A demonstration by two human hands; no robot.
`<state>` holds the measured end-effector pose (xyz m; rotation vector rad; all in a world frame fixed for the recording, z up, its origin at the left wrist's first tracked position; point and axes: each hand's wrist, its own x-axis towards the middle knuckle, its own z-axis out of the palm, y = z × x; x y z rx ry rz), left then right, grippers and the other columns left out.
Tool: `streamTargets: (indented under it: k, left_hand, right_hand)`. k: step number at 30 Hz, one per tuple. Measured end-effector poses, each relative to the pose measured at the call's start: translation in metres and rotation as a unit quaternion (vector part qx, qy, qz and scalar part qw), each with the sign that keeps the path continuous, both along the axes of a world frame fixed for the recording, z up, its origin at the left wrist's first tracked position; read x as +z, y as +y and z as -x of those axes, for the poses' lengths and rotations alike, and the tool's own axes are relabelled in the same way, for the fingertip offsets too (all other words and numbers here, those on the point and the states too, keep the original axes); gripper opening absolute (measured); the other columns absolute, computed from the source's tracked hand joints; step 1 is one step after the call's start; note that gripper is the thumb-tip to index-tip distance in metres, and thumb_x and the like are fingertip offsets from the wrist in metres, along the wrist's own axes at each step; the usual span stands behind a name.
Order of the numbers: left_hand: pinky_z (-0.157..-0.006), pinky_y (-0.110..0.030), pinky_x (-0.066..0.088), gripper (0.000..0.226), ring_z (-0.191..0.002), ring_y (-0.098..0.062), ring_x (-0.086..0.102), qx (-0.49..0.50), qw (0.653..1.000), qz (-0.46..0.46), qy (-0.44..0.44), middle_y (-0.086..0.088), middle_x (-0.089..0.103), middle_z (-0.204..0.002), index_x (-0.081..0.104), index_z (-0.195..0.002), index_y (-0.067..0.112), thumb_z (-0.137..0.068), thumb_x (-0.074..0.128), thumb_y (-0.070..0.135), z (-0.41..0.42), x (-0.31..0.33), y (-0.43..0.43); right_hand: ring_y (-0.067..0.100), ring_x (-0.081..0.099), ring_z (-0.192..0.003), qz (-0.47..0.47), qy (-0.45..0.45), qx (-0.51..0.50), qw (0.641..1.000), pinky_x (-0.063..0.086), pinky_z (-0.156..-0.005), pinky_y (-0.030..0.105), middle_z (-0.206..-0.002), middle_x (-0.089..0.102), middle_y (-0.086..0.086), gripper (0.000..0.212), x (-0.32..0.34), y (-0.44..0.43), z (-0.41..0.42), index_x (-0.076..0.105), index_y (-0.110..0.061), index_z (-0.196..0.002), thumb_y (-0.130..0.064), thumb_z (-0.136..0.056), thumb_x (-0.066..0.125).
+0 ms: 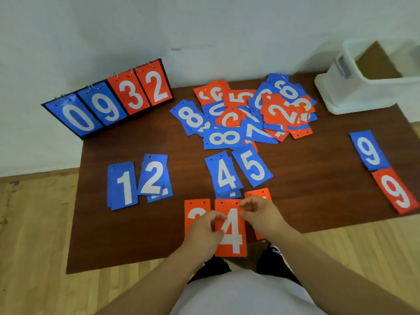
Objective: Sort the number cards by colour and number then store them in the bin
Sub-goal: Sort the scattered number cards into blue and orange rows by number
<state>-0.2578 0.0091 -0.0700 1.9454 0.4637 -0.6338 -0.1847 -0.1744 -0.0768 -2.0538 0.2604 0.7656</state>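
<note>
The orange-red rectangular number card with a white 4 (234, 244) sits at the near edge of the dark brown wooden worktop (306, 178). It is in a row of red cards, between a half-hidden one (193, 208) on its left and another (258, 194) mostly under my right hand (263, 214). My left hand (203, 233) curls at the card's left edge, thumb and forefinger pinching it. My right hand's fingers are loosely bent by the top right corner, and I cannot tell whether they grip it or only hover.

To do this step well, I think I should square the card onto its own number, edges flush, straight below the blue 4 pile (223, 173). That keeps the columns easy to read. It should also leave a gap from its red neighbours, so the piles lift cleanly for the white plastic bin (341, 87) at the far right.

The card's long axis runs from me toward the unsorted heap (250, 110). The digit reads upright to me, with the two punched holes at the far end. Its near end seems to pass the worktop's edge, so I would nudge it forward.
</note>
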Motion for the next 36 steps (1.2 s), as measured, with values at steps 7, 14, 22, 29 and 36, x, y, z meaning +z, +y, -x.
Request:
streamTargets:
  k: [7,14,22,29,36]
  left_hand:
    - [-0.102,-0.03,0.046,0.041,-0.122,-0.02,0.053,-0.219,0.957,-0.178,-0.066,0.0,0.053,-0.136,0.054,-0.142,0.029,-0.102,0.054,0.022,-0.007,-0.019,0.0]
    - [-0.099,-0.035,0.05,0.044,-0.117,-0.02,0.049,-0.262,0.928,-0.251,-0.082,0.0,0.05,-0.121,0.055,-0.143,0.033,-0.1,0.058,0.035,-0.011,-0.027,-0.002]
    - [-0.102,-0.036,0.049,0.044,-0.12,-0.017,0.046,-0.156,0.96,-0.22,-0.073,0.005,0.048,-0.12,0.058,-0.139,0.031,-0.096,0.064,0.042,-0.043,-0.023,0.005]
    - [-0.098,-0.036,0.051,0.048,-0.127,-0.018,0.047,-0.053,0.961,-0.256,-0.092,0.002,0.049,-0.133,0.055,-0.137,0.03,-0.093,0.07,0.041,-0.112,-0.008,0.011]
    - [-0.106,-0.045,0.045,0.058,-0.133,-0.029,0.042,-0.086,0.944,-0.298,-0.111,-0.003,0.046,-0.141,0.049,-0.145,0.025,-0.093,0.071,0.039,-0.204,-0.007,0.008]
  right_hand:
    - [0.011,0.061,-0.095,0.137,-0.088,0.097,0.982,0.048,-0.073,0.018,-0.113,0.068,-0.006,0.023,-0.022,0.003,0.005,0.066,-0.026,-0.121,-0.024,-0.099,0.059]
    - [0.019,0.06,-0.111,0.238,-0.096,0.196,0.947,0.051,-0.085,0.029,-0.129,0.055,-0.001,0.029,-0.027,0.002,-0.002,0.065,-0.033,-0.127,-0.037,-0.099,0.058]
    - [0.014,0.061,-0.101,0.156,-0.097,0.105,0.977,0.057,-0.077,0.031,-0.123,0.053,-0.005,0.028,-0.014,-0.022,-0.029,0.068,-0.031,-0.121,-0.038,-0.093,0.068]
    - [0.008,0.056,-0.091,0.151,-0.146,0.097,0.973,0.046,-0.068,0.017,-0.126,0.054,-0.003,0.024,-0.011,-0.05,-0.102,0.067,-0.028,-0.118,-0.029,-0.095,0.068]
    - [0.029,0.05,-0.127,0.191,-0.205,0.216,0.935,0.048,-0.103,0.046,-0.135,0.055,0.005,0.033,-0.009,-0.059,-0.206,0.065,-0.021,-0.124,-0.024,-0.092,0.069]
